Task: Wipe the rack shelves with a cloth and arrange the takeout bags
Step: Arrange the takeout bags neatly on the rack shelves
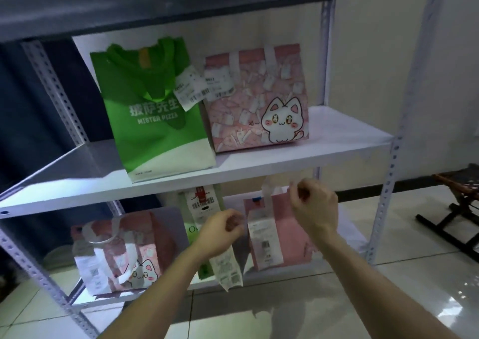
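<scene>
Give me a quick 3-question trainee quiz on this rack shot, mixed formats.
1. True or false: on the middle shelf, the green bag stands left of the cat bag.
2. How many bags are on the lower shelf? A one, B three, C six.
3. Fill in: the green bag on the middle shelf reads MISTER ____.
Key: 1 true; 2 B; 3 PIZZA.
</scene>
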A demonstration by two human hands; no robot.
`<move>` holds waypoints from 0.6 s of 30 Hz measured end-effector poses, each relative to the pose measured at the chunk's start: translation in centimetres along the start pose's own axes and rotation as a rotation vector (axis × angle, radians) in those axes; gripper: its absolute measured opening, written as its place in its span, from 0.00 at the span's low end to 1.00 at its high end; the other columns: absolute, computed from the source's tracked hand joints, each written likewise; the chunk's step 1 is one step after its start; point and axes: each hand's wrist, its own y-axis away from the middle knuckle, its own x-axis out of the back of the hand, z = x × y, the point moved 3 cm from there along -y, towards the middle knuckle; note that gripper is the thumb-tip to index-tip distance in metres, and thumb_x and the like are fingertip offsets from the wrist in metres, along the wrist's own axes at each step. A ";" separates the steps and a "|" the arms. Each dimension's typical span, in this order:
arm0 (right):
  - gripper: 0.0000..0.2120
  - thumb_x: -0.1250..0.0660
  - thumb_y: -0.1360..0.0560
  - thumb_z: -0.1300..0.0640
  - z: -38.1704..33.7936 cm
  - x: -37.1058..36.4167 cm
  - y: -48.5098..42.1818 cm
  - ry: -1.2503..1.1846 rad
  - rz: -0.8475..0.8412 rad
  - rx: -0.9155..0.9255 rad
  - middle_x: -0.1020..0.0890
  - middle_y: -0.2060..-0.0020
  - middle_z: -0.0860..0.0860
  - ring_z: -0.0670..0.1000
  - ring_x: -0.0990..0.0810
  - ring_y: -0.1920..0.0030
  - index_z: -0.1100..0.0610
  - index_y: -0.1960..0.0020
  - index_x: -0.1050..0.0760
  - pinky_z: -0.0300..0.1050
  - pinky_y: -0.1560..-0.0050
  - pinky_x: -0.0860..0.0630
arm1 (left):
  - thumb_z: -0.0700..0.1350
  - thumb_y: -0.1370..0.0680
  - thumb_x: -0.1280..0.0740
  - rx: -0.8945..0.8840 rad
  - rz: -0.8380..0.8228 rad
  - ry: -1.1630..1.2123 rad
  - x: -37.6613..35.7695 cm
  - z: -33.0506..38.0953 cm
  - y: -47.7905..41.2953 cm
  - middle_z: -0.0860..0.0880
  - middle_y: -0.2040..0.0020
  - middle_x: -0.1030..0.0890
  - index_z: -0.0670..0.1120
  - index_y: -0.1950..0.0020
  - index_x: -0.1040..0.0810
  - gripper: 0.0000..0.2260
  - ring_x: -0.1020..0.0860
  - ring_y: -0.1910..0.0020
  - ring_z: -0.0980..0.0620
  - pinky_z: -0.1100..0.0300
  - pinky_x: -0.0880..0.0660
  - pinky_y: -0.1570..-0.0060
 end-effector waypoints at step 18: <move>0.20 0.26 0.21 0.49 -4.9 -0.7 -16.5 -0.106 0.014 -0.341 0.21 0.42 0.57 0.60 0.21 0.43 0.60 0.38 0.28 0.55 0.42 0.25 | 0.48 0.17 0.31 -0.080 0.420 -0.223 13.8 4.8 -3.6 0.42 0.38 0.15 0.58 0.17 0.35 0.29 0.16 0.41 0.39 0.43 0.19 0.39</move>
